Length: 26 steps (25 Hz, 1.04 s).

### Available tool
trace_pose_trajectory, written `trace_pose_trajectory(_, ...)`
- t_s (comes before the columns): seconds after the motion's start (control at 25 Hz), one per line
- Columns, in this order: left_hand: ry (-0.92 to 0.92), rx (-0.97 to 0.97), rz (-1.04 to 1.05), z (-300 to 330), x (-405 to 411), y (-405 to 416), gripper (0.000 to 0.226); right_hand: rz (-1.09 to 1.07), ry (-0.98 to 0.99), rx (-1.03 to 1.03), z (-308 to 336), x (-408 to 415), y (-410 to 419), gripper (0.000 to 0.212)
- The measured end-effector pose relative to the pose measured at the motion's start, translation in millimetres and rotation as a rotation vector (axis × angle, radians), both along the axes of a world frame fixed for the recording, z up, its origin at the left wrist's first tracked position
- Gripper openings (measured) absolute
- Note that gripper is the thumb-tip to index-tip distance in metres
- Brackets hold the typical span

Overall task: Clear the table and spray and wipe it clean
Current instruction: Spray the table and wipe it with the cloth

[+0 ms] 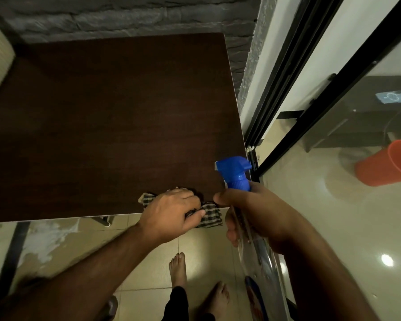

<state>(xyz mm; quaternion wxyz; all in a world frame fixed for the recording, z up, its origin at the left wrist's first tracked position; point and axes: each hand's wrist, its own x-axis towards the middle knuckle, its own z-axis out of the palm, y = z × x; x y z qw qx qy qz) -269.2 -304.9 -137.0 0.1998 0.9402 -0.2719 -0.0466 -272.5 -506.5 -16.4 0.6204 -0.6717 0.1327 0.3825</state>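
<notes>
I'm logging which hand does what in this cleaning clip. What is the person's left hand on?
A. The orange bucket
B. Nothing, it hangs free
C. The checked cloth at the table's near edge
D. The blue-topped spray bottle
C: the left hand grips the checked cloth at the near edge of the table, while the right hand holds the spray bottle.

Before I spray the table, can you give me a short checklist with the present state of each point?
1. Table has nothing on it except the cloth: ok.
2. Right hand grips the spray bottle: ok.
3. Nozzle points over the table: ok.
4. Left hand holds the cloth at the near edge: ok.
5. Liquid left in the bottle: cannot tell.
</notes>
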Motion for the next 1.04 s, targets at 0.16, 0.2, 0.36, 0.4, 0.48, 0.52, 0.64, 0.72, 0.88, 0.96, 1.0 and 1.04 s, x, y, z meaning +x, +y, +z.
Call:
trace_pose_trajectory(0.16,0.026,-0.008,0.066,-1,-5,35,0.027,0.018,0.01,0.023,-2,2,17,0.018)
trace_pose_trajectory(0.2,0.033,-0.013,0.085,0,-6,43,0.027,0.019,0.014,0.034,-3,3,21,0.018)
trace_pose_trajectory(0.36,0.03,-0.049,0.171,0,-6,73,0.027,0.052,0.024,0.062,-6,6,37,0.017)
trace_pose_trajectory(0.4,0.032,-0.062,0.19,0,-5,78,0.027,0.063,0.028,0.063,-6,6,41,0.018)
trace_pose_trajectory(0.48,0.032,-0.08,0.22,0,-3,90,0.028,0.078,0.039,0.066,-7,7,51,0.019)
trace_pose_trajectory(0.52,0.032,-0.083,0.236,0,-2,97,0.028,0.083,0.045,0.068,-8,7,56,0.019)
trace_pose_trajectory(0.64,0.031,-0.085,0.28,-2,-1,119,0.029,0.097,0.063,0.087,-11,10,67,0.019)
trace_pose_trajectory(0.72,0.028,-0.083,0.305,-2,-2,133,0.03,0.117,0.068,0.094,-13,13,77,0.02)
trace_pose_trajectory(0.88,0.023,-0.082,0.317,-3,-4,138,0.03,0.141,0.052,0.099,-15,21,97,0.018)
trace_pose_trajectory(0.96,0.035,-0.073,0.345,-4,-5,136,0.031,0.164,0.027,0.098,-13,27,109,0.016)
trace_pose_trajectory(1.0,0.046,-0.055,0.366,-5,-5,135,0.032,0.172,0.015,0.098,-11,30,115,0.015)
trace_pose_trajectory(1.04,0.057,-0.038,0.38,-6,-5,133,0.033,0.17,0.007,0.097,-9,32,122,0.015)
